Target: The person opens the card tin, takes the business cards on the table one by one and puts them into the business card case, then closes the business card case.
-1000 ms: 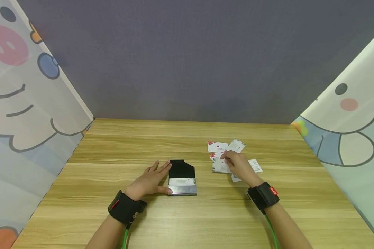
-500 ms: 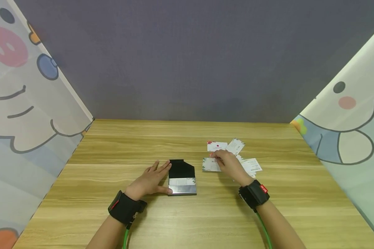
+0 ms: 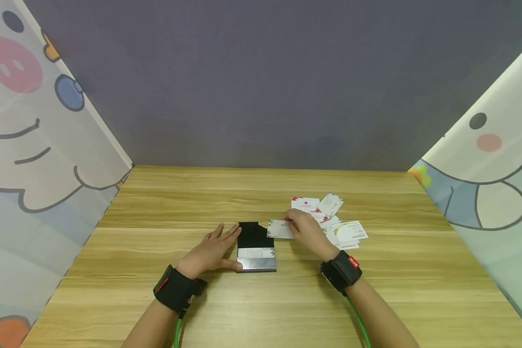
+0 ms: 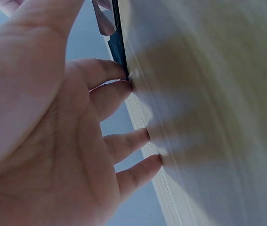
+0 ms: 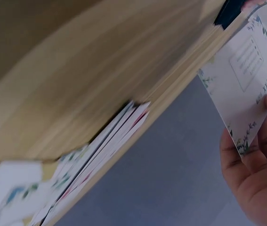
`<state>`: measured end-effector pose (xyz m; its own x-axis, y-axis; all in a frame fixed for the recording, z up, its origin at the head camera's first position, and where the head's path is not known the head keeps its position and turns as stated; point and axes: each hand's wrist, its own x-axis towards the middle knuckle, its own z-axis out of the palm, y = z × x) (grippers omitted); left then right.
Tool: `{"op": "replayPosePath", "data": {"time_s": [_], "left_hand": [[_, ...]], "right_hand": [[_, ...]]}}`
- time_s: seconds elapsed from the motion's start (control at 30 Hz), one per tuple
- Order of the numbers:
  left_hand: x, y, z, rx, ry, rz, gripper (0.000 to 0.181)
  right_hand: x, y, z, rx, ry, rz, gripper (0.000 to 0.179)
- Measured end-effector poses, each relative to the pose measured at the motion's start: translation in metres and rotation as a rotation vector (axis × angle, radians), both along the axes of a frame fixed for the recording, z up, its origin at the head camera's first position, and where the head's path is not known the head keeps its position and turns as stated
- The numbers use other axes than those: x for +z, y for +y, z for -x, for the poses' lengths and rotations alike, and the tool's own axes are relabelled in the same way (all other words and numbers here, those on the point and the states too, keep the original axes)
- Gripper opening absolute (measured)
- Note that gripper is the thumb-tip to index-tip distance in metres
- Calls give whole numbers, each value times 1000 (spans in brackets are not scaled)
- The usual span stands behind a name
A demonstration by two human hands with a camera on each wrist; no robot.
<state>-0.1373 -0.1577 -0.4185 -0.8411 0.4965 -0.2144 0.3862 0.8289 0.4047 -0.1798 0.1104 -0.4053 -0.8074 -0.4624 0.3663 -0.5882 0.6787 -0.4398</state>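
On the wooden table lies an opened business card case (image 3: pixel 257 264), its black lid folded back and a white card (image 3: pixel 255 253) with leaf print inside. My left hand (image 3: pixel 210 250), fingers spread, rests along the case's left side, thumb at its lower corner and index finger by the lid. My right hand (image 3: pixel 307 231) pinches a white business card (image 5: pixel 246 70) with green leaf corners between thumb and fingers. In the head view that card's left end overlaps the lid's right edge. The right wrist view shows it raised off the table.
Several loose business cards (image 3: pixel 349 232) lie in an overlapping pile right of my right hand, some with red flowers. The wooden table (image 3: pixel 191 193) runs back to a dark grey panel (image 3: pixel 261 96). Cartoon-printed panels (image 3: pixel 48 145) flank both sides.
My right hand has slid the leaf-print card leftward from the pile to the case's lid, and the card has come up off the table. My left hand has stayed at the case.
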Motion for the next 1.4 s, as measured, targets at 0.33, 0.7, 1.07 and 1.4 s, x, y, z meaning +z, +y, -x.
{"op": "replayPosePath", "data": {"time_s": [0.33,0.7,1.07,1.4], "left_hand": [[1,1,1,2,-4,4,94],[0,1,1,13,4,3,93],[0,2,0,21,-7,19,92],[1,1,0,15,-7,21,93]], "right_hand": [[-2,-22,-1,56,-29,25,16],[-2,-43,-7,87,-42,39,21],[-6,-54,-9,168,-94,77,21],[-6,-56,-11,180,-124,7,23]]}}
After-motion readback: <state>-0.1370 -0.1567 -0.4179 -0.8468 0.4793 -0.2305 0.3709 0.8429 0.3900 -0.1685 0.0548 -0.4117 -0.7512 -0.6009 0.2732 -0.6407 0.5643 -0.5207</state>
